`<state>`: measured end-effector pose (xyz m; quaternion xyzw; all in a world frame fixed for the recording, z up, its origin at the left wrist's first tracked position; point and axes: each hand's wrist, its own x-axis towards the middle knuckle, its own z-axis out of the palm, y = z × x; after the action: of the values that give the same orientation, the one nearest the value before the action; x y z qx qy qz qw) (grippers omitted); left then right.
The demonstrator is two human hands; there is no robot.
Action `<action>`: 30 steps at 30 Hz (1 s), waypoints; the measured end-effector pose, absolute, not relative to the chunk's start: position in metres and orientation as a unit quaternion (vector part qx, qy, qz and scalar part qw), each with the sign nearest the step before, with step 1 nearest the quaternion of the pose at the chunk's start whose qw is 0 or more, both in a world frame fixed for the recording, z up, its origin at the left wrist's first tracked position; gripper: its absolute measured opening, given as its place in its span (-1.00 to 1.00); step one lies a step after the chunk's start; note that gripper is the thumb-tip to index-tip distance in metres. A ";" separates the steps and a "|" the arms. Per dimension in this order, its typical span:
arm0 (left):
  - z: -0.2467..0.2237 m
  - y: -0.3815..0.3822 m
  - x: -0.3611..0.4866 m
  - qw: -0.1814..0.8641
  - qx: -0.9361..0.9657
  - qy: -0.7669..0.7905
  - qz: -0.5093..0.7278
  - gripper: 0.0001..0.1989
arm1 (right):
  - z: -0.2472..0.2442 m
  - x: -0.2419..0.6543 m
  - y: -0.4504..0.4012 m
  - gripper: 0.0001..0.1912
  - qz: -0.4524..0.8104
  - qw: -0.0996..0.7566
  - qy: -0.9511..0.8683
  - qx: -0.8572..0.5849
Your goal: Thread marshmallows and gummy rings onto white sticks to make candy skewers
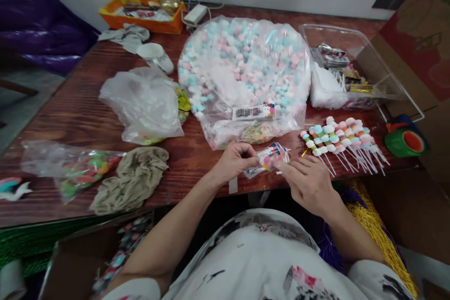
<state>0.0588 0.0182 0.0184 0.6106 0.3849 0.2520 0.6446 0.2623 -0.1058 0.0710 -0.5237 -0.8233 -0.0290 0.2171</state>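
Near the table's front edge, my left hand pinches the left side of a small printed plastic bag. The bag is clear with a colourful print, and whether candy lies inside is hard to make out. My right hand closes on its right side, fingers partly hidden. Just right of that hand lies a pile of marshmallow skewers on white sticks, with a gold twist tie beside it. Behind my hands rests a large clear bag of pastel marshmallows, with a printed label strip on it.
A clear plastic bin with sticks and packets stands at the back right. Green tape sits at the right edge. On the left are a brown cloth, a gummy candy bag, a crumpled bag and an orange tray.
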 end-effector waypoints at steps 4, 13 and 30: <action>0.025 0.006 0.056 0.537 0.720 0.340 0.278 -0.86 | 0.062 0.250 -0.089 -0.79 -0.007 0.217 -0.828 -0.518; -0.022 0.007 0.031 0.244 0.857 0.298 0.342 -0.84 | 0.049 0.266 -0.092 -0.84 0.136 0.311 -0.805 -0.487; -0.006 -0.002 0.049 0.381 0.815 0.327 0.288 -0.89 | 0.088 0.266 -0.111 -0.86 0.151 0.711 -0.522 -0.446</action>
<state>0.0485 -0.0022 -0.0060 0.8152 0.3275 0.2878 0.3812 0.2661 -0.1113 0.0882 -0.4462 -0.5215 0.1508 0.7114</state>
